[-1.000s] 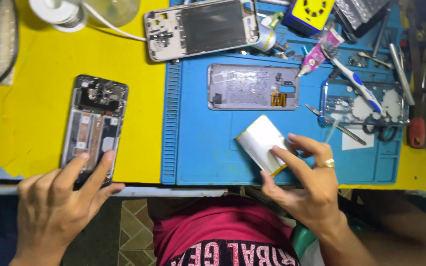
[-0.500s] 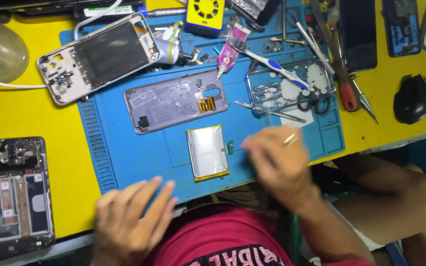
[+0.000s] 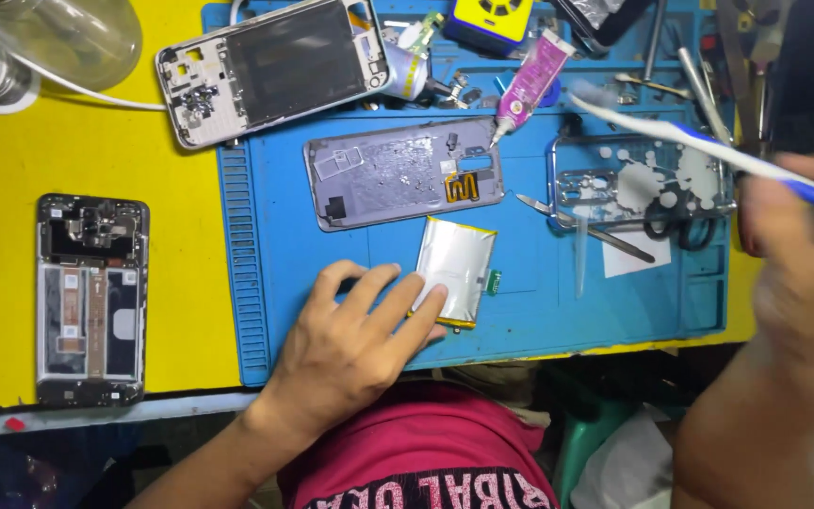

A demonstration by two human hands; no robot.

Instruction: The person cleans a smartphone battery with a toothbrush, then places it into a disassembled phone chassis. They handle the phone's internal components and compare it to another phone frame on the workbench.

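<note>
Head view only. Left hand [image 3: 350, 335] lies flat on the blue mat [image 3: 558, 302], fingers spread wide, palm down, gripping nothing. Its fingertips [image 3: 433, 294] touch the lower left edge of the silver battery pack [image 3: 456, 270], which lies flat on the mat with a small green connector on the side away from the hand. Right hand [image 3: 803, 273] is blurred, well apart to the right of the battery; I see it closed around the blue and white toothbrush [image 3: 708, 143], whose bristle end points up and away to the left of that hand.

Just above the left hand's fingertips and the battery I see a grey phone back cover [image 3: 402, 172] lying inside up, with an orange coil patch. A pink glue tube [image 3: 528, 85] sits above that cover, nozzle touching or just over its top edge; I cannot tell which. Further up from the left hand lies a phone frame with dark panel [image 3: 275, 68], tilted, half on the mat and half on the yellow table [image 3: 68, 151]. Far left of the left hand, on the yellow table, an opened phone chassis [image 3: 91, 297] stands lengthwise. Between the two hands, tweezers [image 3: 584, 226] and a clear phone case [image 3: 643, 179] rest on the mat, with black-handled scissors [image 3: 675, 226] under the case's edge.
</note>
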